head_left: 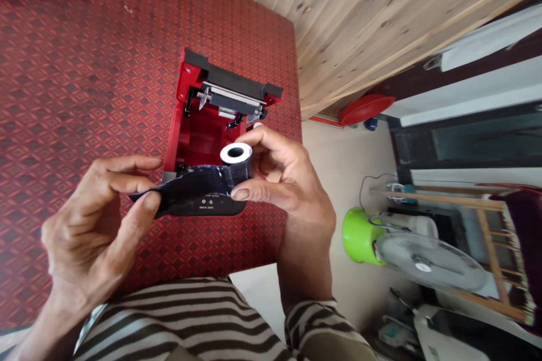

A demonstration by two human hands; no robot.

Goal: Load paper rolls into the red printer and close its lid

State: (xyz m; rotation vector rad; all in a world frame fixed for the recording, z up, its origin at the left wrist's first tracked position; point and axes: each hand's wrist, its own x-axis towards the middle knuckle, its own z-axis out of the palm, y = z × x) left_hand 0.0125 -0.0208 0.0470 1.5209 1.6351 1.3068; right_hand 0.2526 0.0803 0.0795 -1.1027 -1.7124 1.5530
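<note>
Roll (241,173) held over the front of the open red machine (172,144), dark film (192,182) running leftward from it. I have the right hand (283,172) gripping the roll, thumb opposite fingers; left hand (99,220) pinching the film's far end. Machine sits on patterned table (76,84).

Single view, worn on my head. Faces forward and steeply down at the open red printer (199,136), close range. Wide frame: my striped shirt (190,321) on the printer's near side, wood planking (381,17) beyond-right of it, electric fan (440,273) farther off right.
</note>
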